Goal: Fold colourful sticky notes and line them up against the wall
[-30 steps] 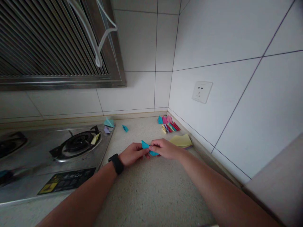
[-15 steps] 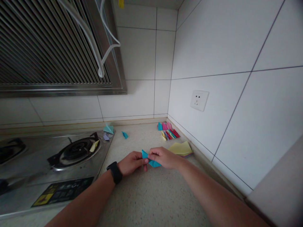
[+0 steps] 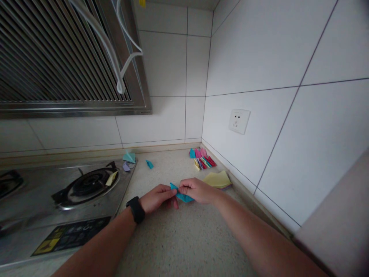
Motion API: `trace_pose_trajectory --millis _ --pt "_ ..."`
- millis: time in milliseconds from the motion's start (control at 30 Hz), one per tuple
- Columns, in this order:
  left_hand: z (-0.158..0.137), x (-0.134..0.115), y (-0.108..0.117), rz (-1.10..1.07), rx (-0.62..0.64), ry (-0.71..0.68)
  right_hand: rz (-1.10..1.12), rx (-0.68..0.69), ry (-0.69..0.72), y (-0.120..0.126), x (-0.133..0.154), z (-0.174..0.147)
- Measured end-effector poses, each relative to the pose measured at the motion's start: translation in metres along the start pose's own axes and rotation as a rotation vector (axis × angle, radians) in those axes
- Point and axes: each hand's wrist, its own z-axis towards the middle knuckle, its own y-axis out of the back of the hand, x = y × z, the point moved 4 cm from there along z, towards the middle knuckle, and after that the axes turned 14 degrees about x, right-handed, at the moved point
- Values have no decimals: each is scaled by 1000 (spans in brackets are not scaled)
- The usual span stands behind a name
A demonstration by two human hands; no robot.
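A blue piece of folded paper (image 3: 184,197) is held between my two hands, just over the speckled countertop (image 3: 173,238). My left hand (image 3: 159,198), with a black watch on the wrist, pinches its left end between thumb and fingers. On the upper right side of the paper, my right hand (image 3: 196,190) is closed, its fingers covering part of the folds. Beyond my right hand lies a stack of coloured paper sheets (image 3: 217,179), yellow on top. A small blue folded piece (image 3: 149,164) rests on the counter farther back.
Several folded coloured papers (image 3: 204,162) sit in the back corner by the tiled wall. The gas stove (image 3: 86,184) is at left, with a yellow paper scrap (image 3: 112,178) on its burner and light-blue paper (image 3: 129,157) at its corner. A range hood (image 3: 86,111) hangs above.
My view has shifted slightly to the right. The left thumb has moved up along the blue paper, showing more of its lower part; both hands stay on it.
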Motion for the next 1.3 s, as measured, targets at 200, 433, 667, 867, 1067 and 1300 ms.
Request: trace_pose_trajectory --millis 200,433,667,867,1067,1300 --pt "2 -2 -5 -50 20 0 30 7 3 -2 -1 -1" --pt "2 -6 -5 21 -21 -84 123 53 14 -4 8 -2" --pt "3 -6 -8 13 -19 -136 150 24 20 0 5 -1" --pt "1 -15 -11 -30 -6 -146 136 47 18 0 4 -1" --pt "0 -23 -15 -30 62 -154 66 61 11 -2 13 -2" --pt "2 -21 -17 -8 121 -111 27 43 -4 -2 12 -3"
